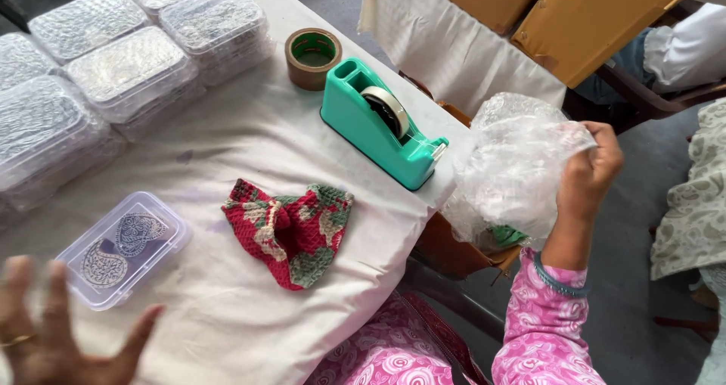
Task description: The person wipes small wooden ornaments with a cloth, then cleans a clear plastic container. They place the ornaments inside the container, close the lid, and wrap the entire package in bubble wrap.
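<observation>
Off the right edge of the tabletop (249, 135), the right hand (590, 169) is clenched on a crumpled sheet of clear bubble wrap (514, 166), pinching its upper corner so that the sheet hangs down beside the table rather than over it. The left hand (53, 332) is released, fingers spread and blurred, hovering over the near left corner of the cloth-covered top and holding nothing.

Just beside that open hand, toward the near left edge, lies a small clear plastic box (121, 256) with its lid on and patterned pieces visible inside; its long axis runs diagonally, from the near left up toward the table's middle. The box is far closer to the left hand than to the right, and the wrap is well apart from it, across the whole width of the top.

Between the two sits a red and green knitted cloth (291, 230), bunched up. Farther back, near the right edge, stand a teal tape dispenser (378, 124) and a brown tape roll (313, 57). Wrapped boxes (128, 75) are stacked along the far left edge.
</observation>
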